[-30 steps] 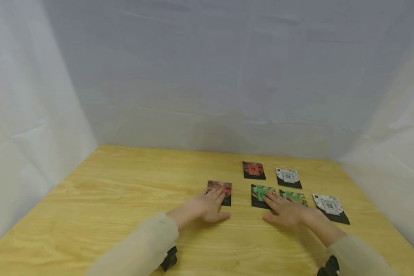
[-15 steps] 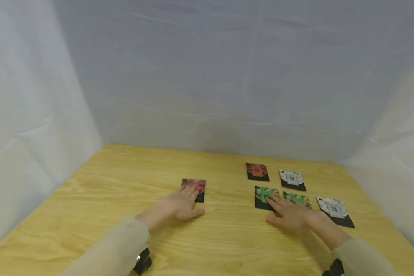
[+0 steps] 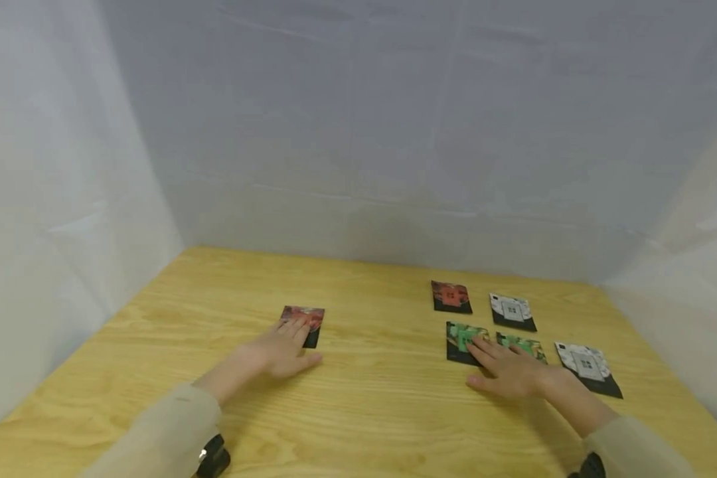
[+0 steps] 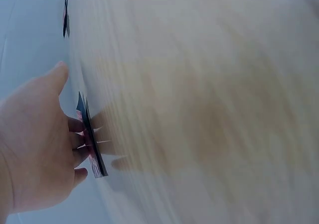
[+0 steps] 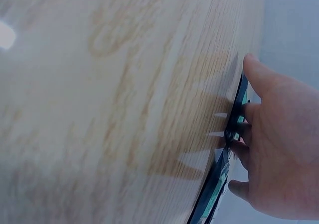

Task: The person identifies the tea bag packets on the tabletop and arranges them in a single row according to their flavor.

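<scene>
My left hand point(image 3: 281, 348) lies with straight fingers on a flat red-and-black packet point(image 3: 313, 318) at the left middle of the table; the left wrist view shows the fingertips touching that packet point(image 4: 89, 134). My right hand point(image 3: 510, 372) rests its extended fingers on a green-and-black packet point(image 3: 459, 338), and partly covers a second green packet point(image 3: 528, 346) just right of it. In the right wrist view the fingers of the right hand point(image 5: 284, 139) press at the packets' edges. Neither hand curls round anything.
Behind the green packets lie another red-and-black packet point(image 3: 451, 297) and a white-and-black packet point(image 3: 512, 312). A second white packet point(image 3: 588, 368) sits right of my right hand. Pale sheeting point(image 3: 358, 166) encloses the wooden table point(image 3: 370, 425) at the back and sides.
My left hand has slid left across the table, and the red packet under its fingers has moved left with it. My right hand stays on the green packet.
</scene>
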`<state>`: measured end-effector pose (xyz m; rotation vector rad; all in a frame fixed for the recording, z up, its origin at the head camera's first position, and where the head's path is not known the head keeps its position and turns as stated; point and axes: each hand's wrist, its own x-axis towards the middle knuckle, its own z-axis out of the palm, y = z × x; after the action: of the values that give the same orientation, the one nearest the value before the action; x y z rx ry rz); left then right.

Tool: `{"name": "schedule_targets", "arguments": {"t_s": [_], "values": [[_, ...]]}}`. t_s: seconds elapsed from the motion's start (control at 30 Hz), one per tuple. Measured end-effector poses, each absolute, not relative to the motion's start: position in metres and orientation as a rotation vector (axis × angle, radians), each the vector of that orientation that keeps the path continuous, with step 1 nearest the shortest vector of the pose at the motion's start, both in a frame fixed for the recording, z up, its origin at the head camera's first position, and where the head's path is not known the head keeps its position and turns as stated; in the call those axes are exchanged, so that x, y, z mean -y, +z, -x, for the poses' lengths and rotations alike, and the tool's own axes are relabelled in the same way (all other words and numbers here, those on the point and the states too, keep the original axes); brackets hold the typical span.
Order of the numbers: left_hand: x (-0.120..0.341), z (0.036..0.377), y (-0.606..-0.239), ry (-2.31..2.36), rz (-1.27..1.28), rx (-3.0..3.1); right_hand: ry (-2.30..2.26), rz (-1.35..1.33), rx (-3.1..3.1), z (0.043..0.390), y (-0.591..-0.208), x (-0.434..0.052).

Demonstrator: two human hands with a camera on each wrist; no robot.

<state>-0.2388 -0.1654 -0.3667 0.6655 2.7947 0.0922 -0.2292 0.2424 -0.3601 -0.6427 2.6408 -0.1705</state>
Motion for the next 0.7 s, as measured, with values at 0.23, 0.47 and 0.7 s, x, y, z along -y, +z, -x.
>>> {"name": "schedule_targets", "arguments": {"t_s": [0.23,0.47,0.7], "values": [[0.19,0.236,-0.367,0.128,-0.641,-2.842,-0.172,0.655,-2.652,0.227,-0.358,-0.242],[0.213,0.228,-0.367,0.199,-0.629,-2.872,-0.167,0.661,-2.656,0.228,-0.36,-0.242],[0.234,0.224,-0.369,0.197,-0.619,-2.912,-0.183,0.676,-2.651,0.229,-0.362,-0.245]]}}
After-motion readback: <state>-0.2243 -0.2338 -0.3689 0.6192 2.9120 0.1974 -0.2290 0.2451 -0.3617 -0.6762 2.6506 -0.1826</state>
